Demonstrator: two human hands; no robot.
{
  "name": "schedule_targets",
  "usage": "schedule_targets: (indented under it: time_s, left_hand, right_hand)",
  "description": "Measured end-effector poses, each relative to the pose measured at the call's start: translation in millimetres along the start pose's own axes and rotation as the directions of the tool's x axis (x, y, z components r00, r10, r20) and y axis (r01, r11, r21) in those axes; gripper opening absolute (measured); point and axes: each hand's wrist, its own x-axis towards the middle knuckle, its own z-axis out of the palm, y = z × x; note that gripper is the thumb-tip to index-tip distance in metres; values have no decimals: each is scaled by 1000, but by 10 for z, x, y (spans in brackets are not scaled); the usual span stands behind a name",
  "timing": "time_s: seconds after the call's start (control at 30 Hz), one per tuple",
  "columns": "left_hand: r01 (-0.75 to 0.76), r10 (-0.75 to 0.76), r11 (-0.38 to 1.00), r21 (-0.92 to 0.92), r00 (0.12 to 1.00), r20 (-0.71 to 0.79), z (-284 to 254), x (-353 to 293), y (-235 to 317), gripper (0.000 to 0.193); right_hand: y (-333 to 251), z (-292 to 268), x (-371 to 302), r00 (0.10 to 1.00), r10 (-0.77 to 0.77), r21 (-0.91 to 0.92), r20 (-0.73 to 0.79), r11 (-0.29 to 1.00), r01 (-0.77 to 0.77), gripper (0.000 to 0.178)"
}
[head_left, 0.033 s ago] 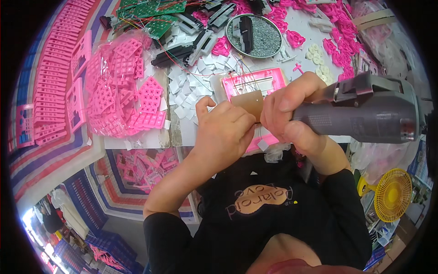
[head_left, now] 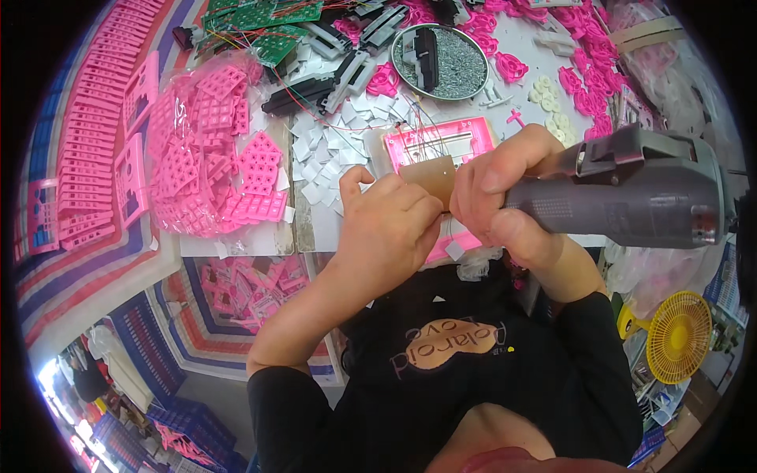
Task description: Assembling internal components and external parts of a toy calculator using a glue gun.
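My right hand (head_left: 505, 193) is wrapped around a grey electric screwdriver (head_left: 623, 193), held nearly level with its front end toward the left. A brown board (head_left: 430, 176) lies over a pink plastic casing (head_left: 478, 135), with thin wires running up from it. Against the board's lower left edge, my left hand (head_left: 392, 225) is closed with curled fingers. Its fingertips are hidden, and whatever they pinch does not show. The screwdriver's tip is also out of sight behind my fingers.
A round dish of small screws (head_left: 464, 67) holds a black part. Left of the casing lie white squares (head_left: 327, 154) and a bag of pink keypads (head_left: 197, 150). Green circuit boards (head_left: 276, 47) sit at the back, white rings (head_left: 544, 94) at right. A yellow fan (head_left: 680, 337) stands lower right.
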Motion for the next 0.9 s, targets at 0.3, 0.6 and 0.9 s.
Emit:
schedule_targets:
  time_s: [0.3, 0.6, 0.9]
  left_hand:
    - [44, -44, 999, -1, 999, -2, -150, -203, -124, 10]
    - [212, -223, 931, -296, 975, -2, -26, -407, -50, 12]
    - [-13, 2, 999, -47, 976, -217, 259, -457, -70, 20]
  right_hand:
    - [216, -83, -168, 998, 27, -47, -49, 998, -29, 31]
    - [249, -45, -212, 992, 90, -165, 92, 984, -74, 22]
    - [292, -34, -154, 989, 24, -39, 148, 999, -19, 26]
